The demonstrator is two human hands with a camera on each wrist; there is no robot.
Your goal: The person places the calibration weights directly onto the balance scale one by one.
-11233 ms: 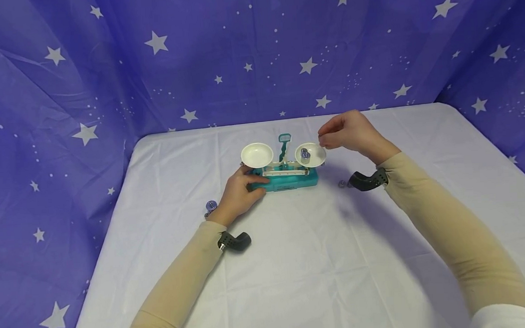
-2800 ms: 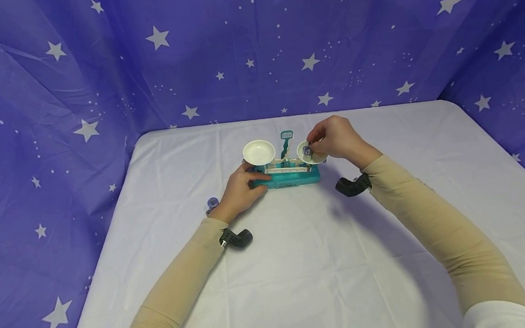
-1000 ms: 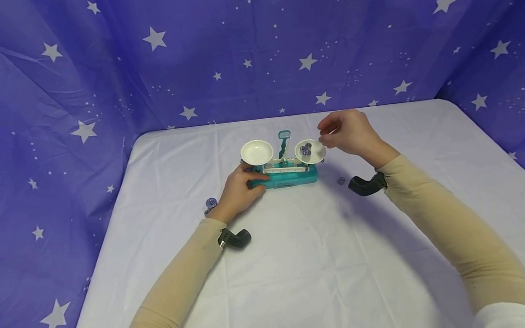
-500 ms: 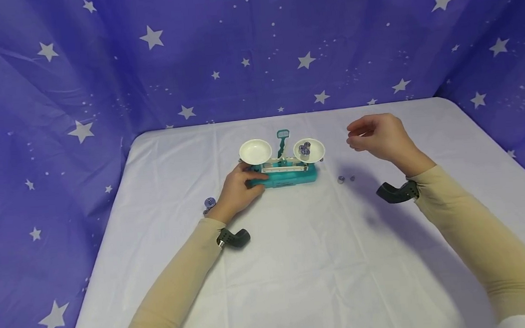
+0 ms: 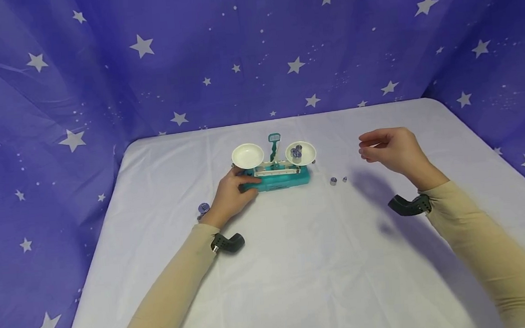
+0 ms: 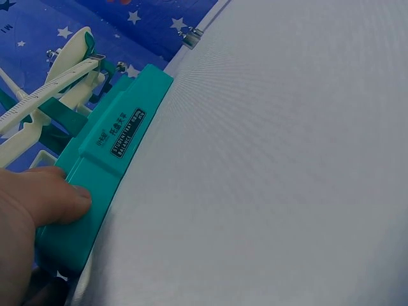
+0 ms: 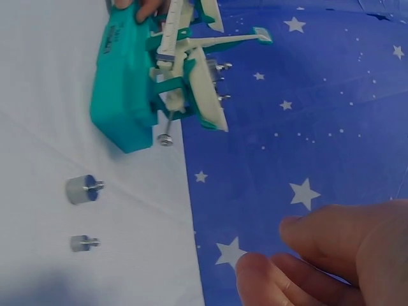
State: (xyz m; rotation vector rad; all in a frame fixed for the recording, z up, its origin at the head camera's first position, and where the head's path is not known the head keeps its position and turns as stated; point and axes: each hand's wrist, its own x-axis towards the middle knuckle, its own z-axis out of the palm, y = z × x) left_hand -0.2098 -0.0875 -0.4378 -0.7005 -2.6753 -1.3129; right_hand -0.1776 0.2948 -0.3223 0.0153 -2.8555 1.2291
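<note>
One balance (image 5: 281, 181) on tabletop (image 5: 278, 273), two pans (image 5: 247, 156); three weights (image 5: 297, 154) in right pan, two loose weights (image 5: 333, 181) right, two visible left-side weights (image 5: 204, 208). Your left grip (image 5: 229, 198) holds balance's left end; right grip (image 5: 396, 151) hovers (narrow thumb-finger gap).

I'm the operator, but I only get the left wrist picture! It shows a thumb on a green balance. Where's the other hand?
Observer: The right hand is in the air, off to the right of the balance and not touching it.

Operator: Ooh! Is it holding something?

Observer: Not that I can see: the right wrist view shows nothing pinched in it.

Operator: And what's on the far left, past the left hand?

Observer: A shiny metal weight, close to the wrist.
</note>
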